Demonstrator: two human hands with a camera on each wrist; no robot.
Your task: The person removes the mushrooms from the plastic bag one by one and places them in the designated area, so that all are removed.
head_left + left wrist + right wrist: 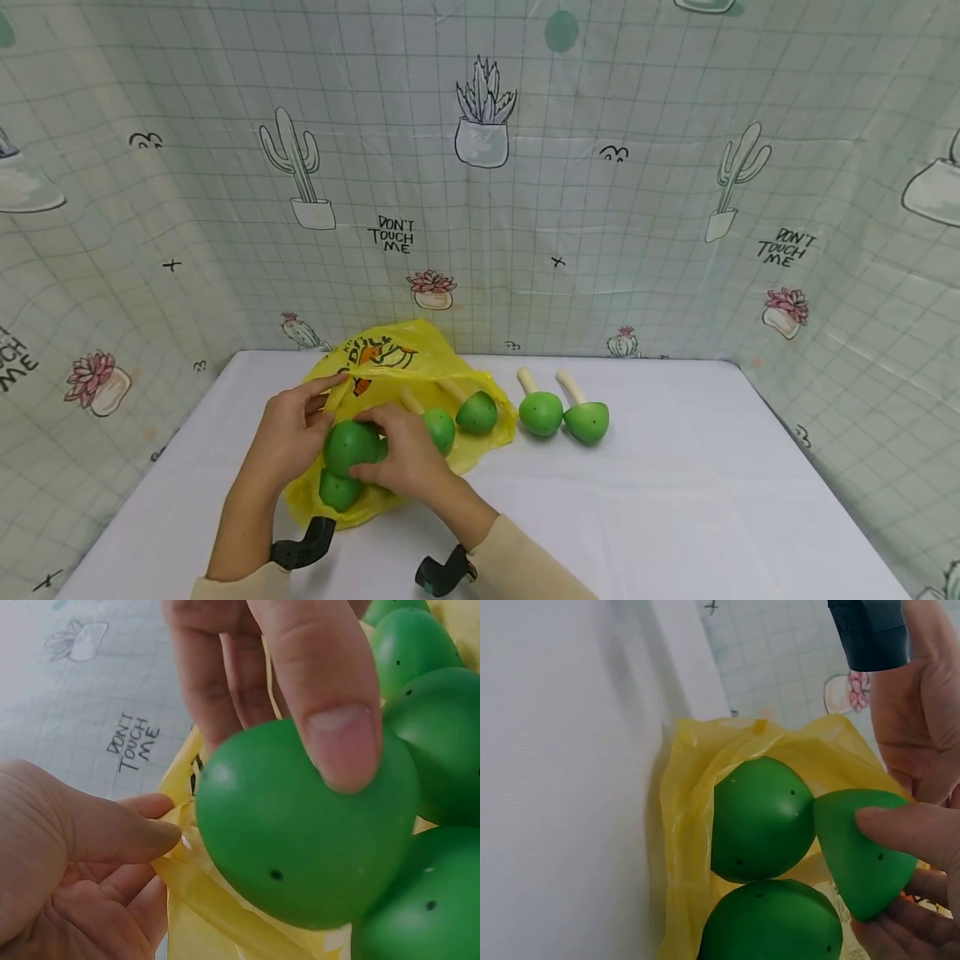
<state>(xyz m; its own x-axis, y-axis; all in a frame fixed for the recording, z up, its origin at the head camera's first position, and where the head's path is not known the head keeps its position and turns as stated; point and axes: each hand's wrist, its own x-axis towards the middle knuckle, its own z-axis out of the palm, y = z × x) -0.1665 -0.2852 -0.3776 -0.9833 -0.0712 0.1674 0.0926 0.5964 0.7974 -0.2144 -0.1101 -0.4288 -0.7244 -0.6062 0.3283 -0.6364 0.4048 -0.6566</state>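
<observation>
A yellow plastic bag [423,337] lies on its side on the table, holding several green toy mushrooms with black-dotted caps. My right hand [408,454] grips one green toy mushroom [347,450] by its cap at the bag's left part, thumb on one side and fingers on the other. My left hand [287,437] pinches the bag's rim between thumb and fingers, as the left wrist view shows. Close below the held one sits another mushroom [761,817] inside the bag. Two more in the bag, a mushroom [441,429] and a mushroom [477,413], show pale stems. The held one's stem is hidden.
Right of the bag, two green mushrooms [542,414] [587,422] lie on the white table [660,500], stems pointing back. A printed cloth [525,217] with cactus drawings hangs behind and at both sides. Black wrist cameras [306,546] sit on both wrists.
</observation>
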